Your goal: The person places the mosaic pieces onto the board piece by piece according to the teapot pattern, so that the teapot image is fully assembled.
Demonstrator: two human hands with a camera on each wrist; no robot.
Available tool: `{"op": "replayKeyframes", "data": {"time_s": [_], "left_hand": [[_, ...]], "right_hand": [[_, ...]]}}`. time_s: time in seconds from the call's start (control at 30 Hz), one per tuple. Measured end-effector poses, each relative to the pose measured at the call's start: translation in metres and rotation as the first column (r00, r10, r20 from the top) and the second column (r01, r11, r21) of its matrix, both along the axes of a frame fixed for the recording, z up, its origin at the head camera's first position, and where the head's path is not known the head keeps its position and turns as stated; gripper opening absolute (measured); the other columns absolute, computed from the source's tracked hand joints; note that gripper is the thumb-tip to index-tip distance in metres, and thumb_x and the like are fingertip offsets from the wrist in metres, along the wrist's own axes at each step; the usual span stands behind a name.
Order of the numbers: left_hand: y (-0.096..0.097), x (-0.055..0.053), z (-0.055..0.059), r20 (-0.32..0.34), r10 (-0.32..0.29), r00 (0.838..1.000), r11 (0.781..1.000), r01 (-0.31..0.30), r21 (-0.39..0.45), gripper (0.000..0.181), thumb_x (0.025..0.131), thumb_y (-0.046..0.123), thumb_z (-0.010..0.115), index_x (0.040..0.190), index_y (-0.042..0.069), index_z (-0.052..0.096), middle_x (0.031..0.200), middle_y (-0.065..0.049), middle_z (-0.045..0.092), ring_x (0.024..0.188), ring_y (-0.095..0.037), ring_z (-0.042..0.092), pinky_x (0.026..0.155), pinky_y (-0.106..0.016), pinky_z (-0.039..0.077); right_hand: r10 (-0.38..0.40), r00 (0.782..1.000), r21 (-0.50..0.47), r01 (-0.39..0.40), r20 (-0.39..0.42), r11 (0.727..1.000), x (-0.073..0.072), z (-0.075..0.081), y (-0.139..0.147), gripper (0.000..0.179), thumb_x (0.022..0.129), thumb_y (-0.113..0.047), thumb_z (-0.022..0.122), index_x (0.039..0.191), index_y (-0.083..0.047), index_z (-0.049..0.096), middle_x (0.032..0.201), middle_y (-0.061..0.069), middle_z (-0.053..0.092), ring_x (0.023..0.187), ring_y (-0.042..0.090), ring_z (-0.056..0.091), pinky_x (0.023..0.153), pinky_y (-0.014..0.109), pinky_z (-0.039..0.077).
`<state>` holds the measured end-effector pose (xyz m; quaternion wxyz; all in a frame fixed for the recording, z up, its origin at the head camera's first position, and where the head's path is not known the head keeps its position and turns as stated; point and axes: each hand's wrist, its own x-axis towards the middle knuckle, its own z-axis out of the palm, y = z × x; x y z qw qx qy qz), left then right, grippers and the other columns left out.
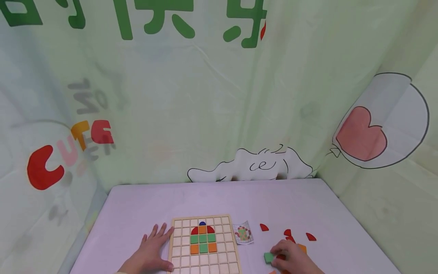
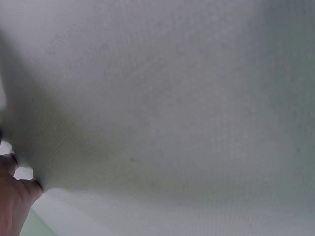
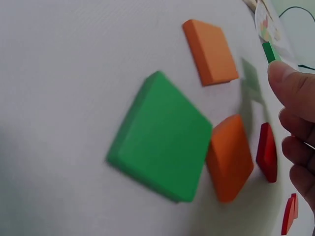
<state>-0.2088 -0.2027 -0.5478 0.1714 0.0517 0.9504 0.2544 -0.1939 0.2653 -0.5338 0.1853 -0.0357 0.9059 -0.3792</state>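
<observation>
A wooden grid board (image 1: 183, 261) lies on the table. On it green tiles (image 1: 203, 238), orange tiles (image 1: 194, 249), red quarter-round pieces and a blue piece (image 1: 202, 223) form a figure. With fingers spread, my left hand (image 1: 152, 247) rests at the board's left edge, its thumb and a fingertip touching the frame. My right hand (image 1: 291, 255) pinches a green square tile (image 1: 268, 258) between thumb and fingers, right of the board. In the right wrist view this green tile (image 3: 270, 51) is held above the table. Pale cloth (image 2: 172, 108) fills most of the left wrist view.
Beside the board's right edge lies a small picture card (image 1: 243, 233). Loose red quarter-round pieces (image 1: 311, 237) are scattered on the right of the table. A green tile (image 3: 162, 140) and several orange tiles (image 3: 211, 51) lie near my right hand. Printed curtains stand behind the table.
</observation>
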Motion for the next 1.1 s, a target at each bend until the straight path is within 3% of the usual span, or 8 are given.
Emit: {"op": "replayKeyframes", "data": {"time_s": [0.2,0.6,0.8,1.1], "left_hand": [[0.0,0.0,0.0,-0.002,-0.001,1.0,1.0,0.001,-0.002,0.122,0.054,0.052,0.096,0.157,0.013,0.042,0.166,-0.022,0.029,0.155,-0.052,0.011,0.117,-0.078,0.009],[-0.001,0.002,0.0,-0.045,-0.015,0.999,1.0,0.015,0.014,0.122,0.053,0.047,0.098,0.156,0.011,0.043,0.165,-0.024,0.031,0.154,-0.054,0.015,0.115,-0.08,0.012],[-0.002,0.0,-0.003,-0.045,-0.022,0.999,1.0,0.023,0.018,0.123,0.052,0.05,0.097,0.156,0.011,0.043,0.165,-0.024,0.031,0.154,-0.054,0.014,0.115,-0.08,0.011],[-0.009,-0.004,-0.02,-0.043,-0.022,0.999,0.999,0.024,0.042,0.13,0.048,0.066,0.092,0.156,0.013,0.042,0.166,-0.023,0.03,0.155,-0.053,0.012,0.114,-0.081,0.008]], "right_hand": [[-0.052,0.998,0.006,0.053,-0.017,0.999,0.001,0.007,-0.009,0.026,0.085,-0.02,0.083,0.107,-0.01,0.073,0.105,-0.001,0.071,0.094,0.016,0.064,0.08,0.035,0.062],[0.008,0.998,-0.029,-0.009,-0.06,1.0,-0.001,0.02,-0.041,0.029,0.084,-0.026,0.084,0.106,-0.01,0.076,0.099,-0.003,0.073,0.095,0.017,0.062,0.086,0.045,0.06],[0.076,0.993,-0.092,-0.084,-0.089,0.992,-0.008,0.018,-0.055,0.028,0.085,-0.026,0.084,0.107,-0.011,0.078,0.099,-0.003,0.075,0.094,0.016,0.063,0.085,0.042,0.06],[0.18,0.979,-0.135,-0.192,-0.098,0.972,-0.012,0.018,-0.088,0.025,0.086,-0.023,0.083,0.109,-0.013,0.079,0.098,-0.006,0.074,0.092,0.014,0.062,0.083,0.031,0.059]]}}
